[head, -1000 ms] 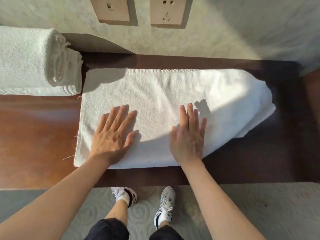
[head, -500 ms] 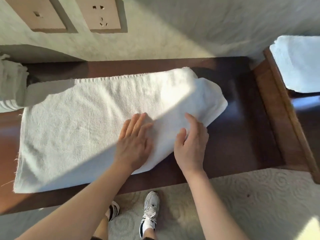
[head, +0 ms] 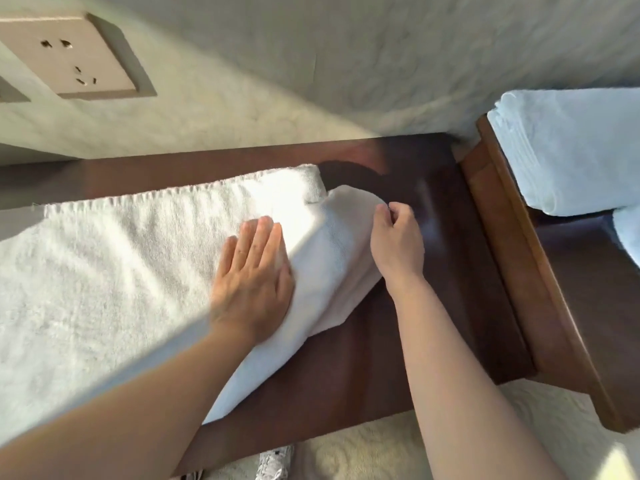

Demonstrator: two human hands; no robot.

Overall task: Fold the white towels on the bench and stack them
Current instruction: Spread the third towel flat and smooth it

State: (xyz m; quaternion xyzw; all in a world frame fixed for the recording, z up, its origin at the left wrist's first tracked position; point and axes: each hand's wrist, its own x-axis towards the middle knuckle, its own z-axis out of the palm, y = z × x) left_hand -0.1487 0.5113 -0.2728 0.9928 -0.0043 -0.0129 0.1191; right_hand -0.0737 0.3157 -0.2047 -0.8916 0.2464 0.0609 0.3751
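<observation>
A white towel [head: 114, 278] lies folded lengthwise along the dark wooden bench [head: 429, 278], its right end bunched and raised. My left hand [head: 252, 278] presses flat on the towel just left of that raised end, fingers straight. My right hand [head: 398, 244] has curled fingers at the towel's far right corner and seems to pinch the cloth between thumb and fingertips.
A stack of folded white towels [head: 571, 147] sits on a lower wooden surface [head: 540, 271] to the right of the bench. A wall with a socket plate [head: 76, 53] runs behind. Pale carpet [head: 363, 448] and a shoe [head: 273, 462] show below the bench's front edge.
Both hands slid rightward along the towel from its middle to its right end. My right hand went from flat to curled at the corner. The view swung right, and the left towel roll left the frame.
</observation>
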